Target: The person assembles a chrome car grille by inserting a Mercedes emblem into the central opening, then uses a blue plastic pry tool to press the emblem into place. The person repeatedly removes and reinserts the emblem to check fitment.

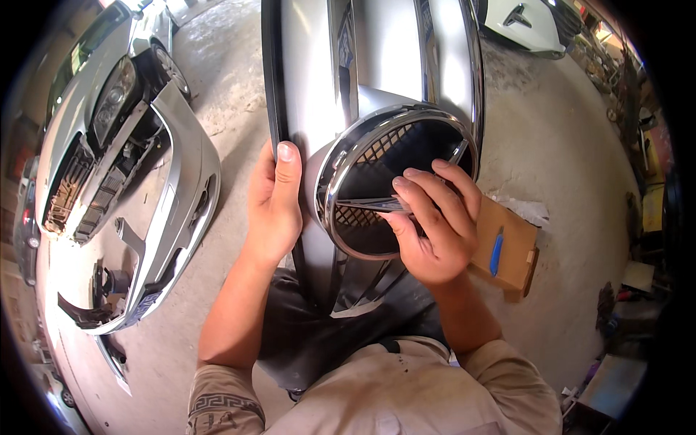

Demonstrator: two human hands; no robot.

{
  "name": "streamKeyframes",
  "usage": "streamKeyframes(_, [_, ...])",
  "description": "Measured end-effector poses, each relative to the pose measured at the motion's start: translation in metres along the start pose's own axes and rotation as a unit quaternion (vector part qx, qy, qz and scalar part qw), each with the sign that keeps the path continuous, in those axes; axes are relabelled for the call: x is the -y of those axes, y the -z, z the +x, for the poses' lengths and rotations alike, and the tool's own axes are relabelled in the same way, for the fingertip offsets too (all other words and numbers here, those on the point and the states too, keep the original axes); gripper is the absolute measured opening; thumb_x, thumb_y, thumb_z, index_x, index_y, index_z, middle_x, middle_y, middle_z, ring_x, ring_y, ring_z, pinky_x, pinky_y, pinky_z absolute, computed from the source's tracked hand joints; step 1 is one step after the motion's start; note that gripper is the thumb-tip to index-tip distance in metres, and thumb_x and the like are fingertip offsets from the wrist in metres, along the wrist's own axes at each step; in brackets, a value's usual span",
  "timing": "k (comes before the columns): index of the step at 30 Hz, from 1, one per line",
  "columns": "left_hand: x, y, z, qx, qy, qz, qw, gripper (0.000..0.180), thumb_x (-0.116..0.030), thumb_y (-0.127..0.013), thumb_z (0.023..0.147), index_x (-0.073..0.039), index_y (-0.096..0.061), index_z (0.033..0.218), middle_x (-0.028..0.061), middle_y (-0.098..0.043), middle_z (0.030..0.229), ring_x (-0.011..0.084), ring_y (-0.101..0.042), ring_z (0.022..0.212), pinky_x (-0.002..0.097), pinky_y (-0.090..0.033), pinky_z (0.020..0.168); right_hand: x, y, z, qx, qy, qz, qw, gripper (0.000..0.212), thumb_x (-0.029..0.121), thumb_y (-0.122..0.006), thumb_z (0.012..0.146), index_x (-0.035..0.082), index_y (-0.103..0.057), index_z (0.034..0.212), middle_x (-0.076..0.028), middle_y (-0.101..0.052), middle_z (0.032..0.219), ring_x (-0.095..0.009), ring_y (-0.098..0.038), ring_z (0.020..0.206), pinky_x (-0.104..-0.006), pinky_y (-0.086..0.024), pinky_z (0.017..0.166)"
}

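Observation:
A silver car grille (308, 65) with chrome slats stands over my lap, and a large round chrome-ringed emblem (391, 156) sits at its middle. Inside the ring are a dark face, mesh openings and shiny star spokes. My left hand (277, 192) grips the grille's left edge, thumb on the front and the other fingers hidden behind. With bent fingers, my right hand (438, 225) pinches a spoke near the emblem's centre; the hand covers the lower right part of the emblem.
Right of my hand lies a cardboard box (511, 275) with a blue slim tool (496, 251) on it. On the left stands a silver car (101, 109) with its front opened up, beside a detached bumper (185, 174). A white car part (522, 22) is at the far right; clutter lines the right wall.

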State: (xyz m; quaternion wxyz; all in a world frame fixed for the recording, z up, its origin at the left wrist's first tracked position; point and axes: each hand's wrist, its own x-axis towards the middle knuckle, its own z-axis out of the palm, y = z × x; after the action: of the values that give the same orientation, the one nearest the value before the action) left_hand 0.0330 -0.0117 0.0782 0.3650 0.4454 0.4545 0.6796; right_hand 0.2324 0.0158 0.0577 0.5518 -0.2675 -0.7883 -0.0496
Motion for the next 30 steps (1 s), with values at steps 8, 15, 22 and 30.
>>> streamKeyframes(8, [0.006, 0.005, 0.003, 0.021, -0.008, 0.007, 1.000, 0.034, -0.039, -0.047, 0.111, -0.010, -0.051, 0.092, -0.0064, -0.049, 0.087, 0.0029, -0.042, 0.081, 0.0211, -0.039, 0.073, 0.003, 0.000, 0.002, -0.005, -0.012, 0.013, 1.000, 0.035, 0.006, -0.082, 0.070, -0.001, -0.075, 0.104, -0.010, -0.072, 0.106, -0.033, -0.061, 0.107, -0.0405, -0.053, 0.090])
streamKeyframes(15, [0.014, 0.014, 0.005, 0.002, 0.017, 0.037, 0.999, 0.047, -0.042, -0.049, 0.109, 0.001, -0.060, 0.125, 0.0008, -0.065, 0.104, 0.0055, -0.055, 0.093, 0.0215, -0.046, 0.083, 0.003, -0.006, 0.003, -0.013, -0.012, 0.014, 1.000, 0.034, 0.006, -0.082, 0.071, -0.001, -0.074, 0.103, -0.010, -0.072, 0.103, -0.032, -0.061, 0.104, -0.0400, -0.054, 0.087])
streamKeyframes(22, [0.011, 0.006, 0.010, 0.000, 0.011, 0.052, 0.999, 0.049, -0.044, -0.053, 0.107, 0.003, -0.060, 0.118, 0.0039, -0.064, 0.097, 0.0096, -0.055, 0.089, 0.0265, -0.048, 0.080, 0.007, -0.004, 0.007, 0.014, -0.021, -0.012, 1.000, 0.031, 0.006, -0.083, 0.073, -0.001, -0.074, 0.102, -0.011, -0.072, 0.105, -0.032, -0.060, 0.105, -0.0406, -0.054, 0.088])
streamKeyframes(30, [0.014, 0.006, 0.011, 0.012, 0.007, 0.028, 1.000, 0.051, -0.046, -0.056, 0.105, 0.004, -0.060, 0.114, 0.0018, -0.062, 0.089, 0.0069, -0.053, 0.083, 0.0246, -0.047, 0.074, 0.004, -0.013, 0.000, 0.004, -0.047, 0.019, 0.999, 0.034, -0.003, -0.082, 0.071, -0.002, -0.073, 0.103, -0.011, -0.072, 0.107, -0.033, -0.058, 0.110, -0.0360, -0.055, 0.081])
